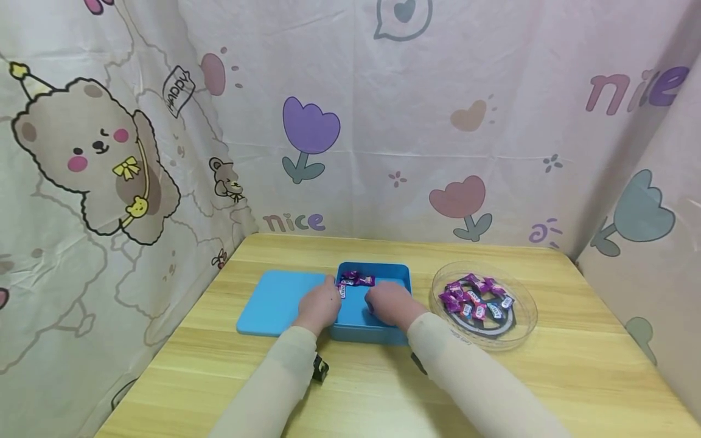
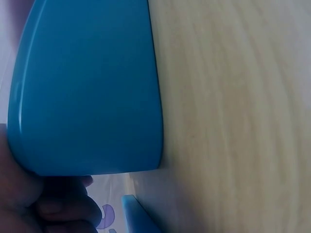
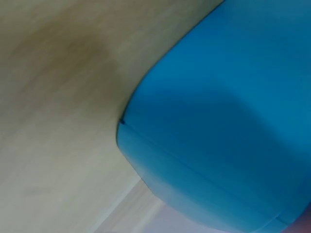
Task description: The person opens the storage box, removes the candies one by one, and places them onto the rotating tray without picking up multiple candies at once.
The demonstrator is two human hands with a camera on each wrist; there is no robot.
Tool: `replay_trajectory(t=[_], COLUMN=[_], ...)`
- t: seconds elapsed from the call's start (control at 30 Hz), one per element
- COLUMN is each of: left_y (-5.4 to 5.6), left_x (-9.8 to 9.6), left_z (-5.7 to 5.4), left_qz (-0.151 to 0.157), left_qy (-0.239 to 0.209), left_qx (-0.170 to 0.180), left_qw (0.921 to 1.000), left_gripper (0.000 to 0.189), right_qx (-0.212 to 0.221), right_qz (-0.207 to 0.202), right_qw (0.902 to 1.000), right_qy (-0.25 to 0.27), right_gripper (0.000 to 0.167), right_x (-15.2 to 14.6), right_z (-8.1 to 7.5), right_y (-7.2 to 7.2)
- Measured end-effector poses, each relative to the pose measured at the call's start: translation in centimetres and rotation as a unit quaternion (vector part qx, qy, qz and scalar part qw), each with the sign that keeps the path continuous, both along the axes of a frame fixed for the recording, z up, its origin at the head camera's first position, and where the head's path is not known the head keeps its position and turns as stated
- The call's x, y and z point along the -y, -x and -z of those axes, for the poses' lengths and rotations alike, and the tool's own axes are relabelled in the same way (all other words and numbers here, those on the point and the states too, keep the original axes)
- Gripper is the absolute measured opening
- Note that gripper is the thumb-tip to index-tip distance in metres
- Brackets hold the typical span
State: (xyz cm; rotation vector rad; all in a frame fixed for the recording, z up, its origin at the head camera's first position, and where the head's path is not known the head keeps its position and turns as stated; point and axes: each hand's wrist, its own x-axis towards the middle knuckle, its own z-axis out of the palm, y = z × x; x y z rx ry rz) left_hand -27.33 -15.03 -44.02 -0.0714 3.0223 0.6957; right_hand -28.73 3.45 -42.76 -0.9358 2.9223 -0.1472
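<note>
A blue rectangular box stands uncovered on the table, with a few purple-wrapped candies in its far left corner. My left hand grips the box's left wall; the left wrist view shows its thumb and curled fingers at the wall's edge. Over the box's right half is my right hand, fingers curled downward. A bit of dark purple, seemingly a wrapped candy, shows at its fingertips, mostly hidden by the hand. The right wrist view shows only the box's outer side and a sliver of hand.
A flat blue lid lies left of the box, close against it. To the right, a clear round dish holds several wrapped candies. Patterned cloth hangs behind and beside the wooden table.
</note>
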Motion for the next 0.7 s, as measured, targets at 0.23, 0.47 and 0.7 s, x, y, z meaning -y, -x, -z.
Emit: replay_trajectory(t=[0.23,0.47,0.7], left_y=[0.0,0.2,0.2], left_x=[-0.1,-0.3,-0.3], left_z=[-0.1,-0.1,-0.1], left_qz=[-0.002,-0.007,-0.009], left_qy=[0.008,0.021,0.025], left_qx=[0.000,-0.002,0.001], left_qw=[1.0000,0.9998,0.9996], left_gripper=[0.050,0.049,0.050], right_qx=[0.002,0.013,0.041], right_qz=[0.003,0.008,0.020], right_qw=[0.9999,0.9997,0.9989], right_qy=[-0.013,-0.019,0.013], right_gripper=[0.013,0.007,0.007], right_x=[-0.3,-0.8,-1.5], right_z=[0.1,0.5,0.5], right_y=[-0.3,0.2,0.5])
